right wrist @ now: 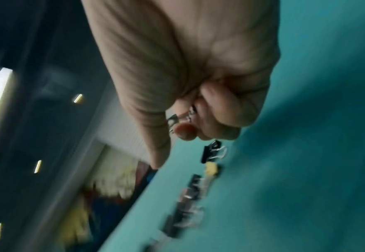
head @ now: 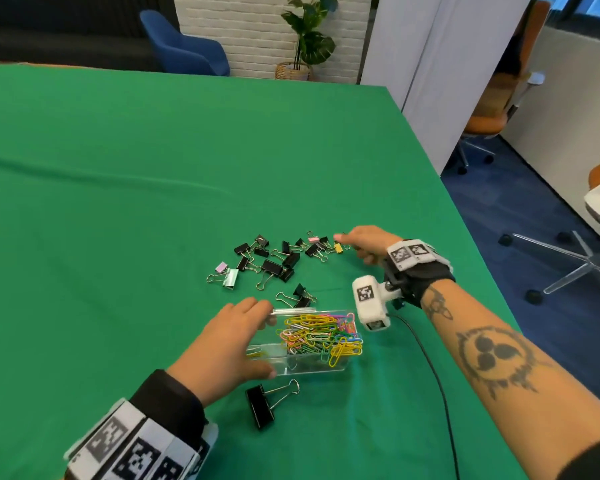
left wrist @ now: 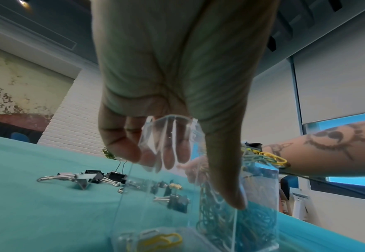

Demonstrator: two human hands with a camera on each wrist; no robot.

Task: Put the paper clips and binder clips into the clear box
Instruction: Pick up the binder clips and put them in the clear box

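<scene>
The clear box (head: pixel 291 367) stands on the green cloth, with a heap of coloured paper clips (head: pixel 319 336) in its right part. My left hand (head: pixel 253 341) grips its left end, fingers over the far wall and thumb on the near wall; the left wrist view shows the left hand (left wrist: pixel 198 177) around the box (left wrist: pixel 172 133). Behind the box lies a scatter of binder clips (head: pixel 274 261), mostly black. My right hand (head: pixel 357 242) is at its right end by a yellow clip (head: pixel 338 247). The right hand's (right wrist: pixel 190 126) curled fingers pinch a small binder clip (right wrist: pixel 172 119).
A large black binder clip (head: pixel 260 407) lies in front of the box, and two small black ones (head: pixel 300 296) lie just behind it. A black cable (head: pixel 430 368) trails from my right wrist across the cloth. The table's right edge (head: pixel 465 230) is close to my right hand.
</scene>
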